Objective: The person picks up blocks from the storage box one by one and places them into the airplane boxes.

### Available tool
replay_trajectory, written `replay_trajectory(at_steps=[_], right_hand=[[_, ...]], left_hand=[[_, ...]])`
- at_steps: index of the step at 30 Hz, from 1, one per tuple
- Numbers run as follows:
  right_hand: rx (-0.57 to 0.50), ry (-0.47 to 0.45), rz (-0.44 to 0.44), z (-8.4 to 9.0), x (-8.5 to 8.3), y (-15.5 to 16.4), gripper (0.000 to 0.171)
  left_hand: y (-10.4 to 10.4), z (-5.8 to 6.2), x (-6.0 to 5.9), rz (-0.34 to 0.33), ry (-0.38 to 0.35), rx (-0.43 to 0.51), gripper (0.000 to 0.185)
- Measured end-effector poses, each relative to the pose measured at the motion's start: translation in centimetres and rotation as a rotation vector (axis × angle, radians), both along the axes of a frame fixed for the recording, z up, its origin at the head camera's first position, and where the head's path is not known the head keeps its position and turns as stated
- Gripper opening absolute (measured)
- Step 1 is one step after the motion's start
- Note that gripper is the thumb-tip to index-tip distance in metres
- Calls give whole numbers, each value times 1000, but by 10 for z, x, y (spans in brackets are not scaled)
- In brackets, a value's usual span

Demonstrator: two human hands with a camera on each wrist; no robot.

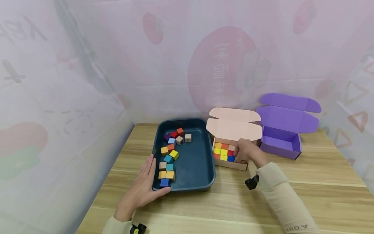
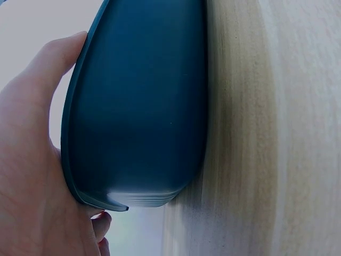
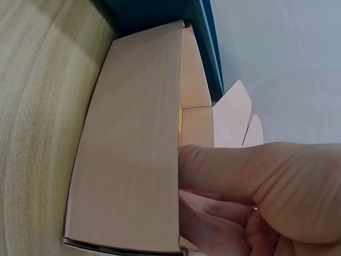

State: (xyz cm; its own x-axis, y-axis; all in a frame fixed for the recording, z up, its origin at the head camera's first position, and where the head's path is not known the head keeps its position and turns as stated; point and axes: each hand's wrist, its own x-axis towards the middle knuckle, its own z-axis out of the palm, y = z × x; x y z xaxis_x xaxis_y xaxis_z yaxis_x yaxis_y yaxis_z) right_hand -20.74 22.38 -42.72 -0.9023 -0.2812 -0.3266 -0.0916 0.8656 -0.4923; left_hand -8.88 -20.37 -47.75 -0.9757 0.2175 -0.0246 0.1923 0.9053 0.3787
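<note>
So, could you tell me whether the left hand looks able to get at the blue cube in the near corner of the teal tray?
Probably yes: the left hand rests against the tray's near-left rim, the blue cube lies just inside it, and nothing covers it.

A small play or test corner: a wooden worktop (image 1: 306, 182) closed in by thin plastic sheets (image 1: 87, 65) with cartoon pictures.

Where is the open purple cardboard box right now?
In the head view, the open purple cardboard box stands at the table's far right, just right of the pink cardboard box where the right hand reaches.
</note>
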Motion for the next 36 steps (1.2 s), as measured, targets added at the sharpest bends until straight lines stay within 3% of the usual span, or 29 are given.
replay_trajectory(at_steps=[9,22,27,30,36], right_hand=[[-51,-53,-62,2,3,0,14],[-86,31,-129,-6,8,-2,16],[-92,66,-138,7,15,-10,16],[-110,127,-120,21,19,-21,14],[-173,270,46,44,26,-54,17]], left_hand=[[0,-2,-1,2,0,4,129],[0,-1,-1,7,-1,9,129],[0,-2,-1,2,-2,7,129],[-1,-2,-1,0,3,9,129],[-1,-4,-1,2,12,11,128]])
